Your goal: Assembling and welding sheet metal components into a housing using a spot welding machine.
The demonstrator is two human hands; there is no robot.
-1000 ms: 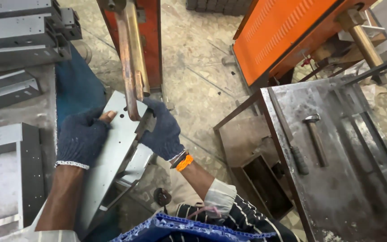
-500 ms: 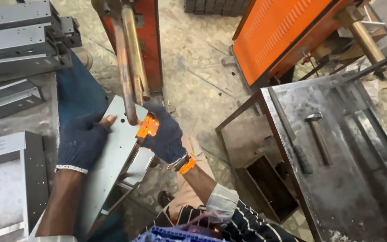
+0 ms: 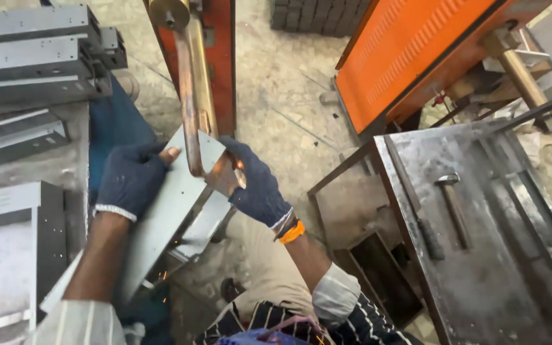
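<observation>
Fingers (image 3: 161,156) of both gloved hands closed on sheet-metal panel (image 3: 167,211), long axis tilted up-right

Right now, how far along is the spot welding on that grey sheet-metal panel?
Done: folded grey metal parts stacked at left, state unclear. In hand: both dark-gloved hands, left hand and right hand, hold the grey sheet-metal panel under the curved copper electrode arm; sparks below. Left: cannot tell how many welds.

You have only one view, from the camera on your head. It looks steeply down and forward, close over your hands, with the floor and a metal table (image 3: 480,211) around them.
</observation>
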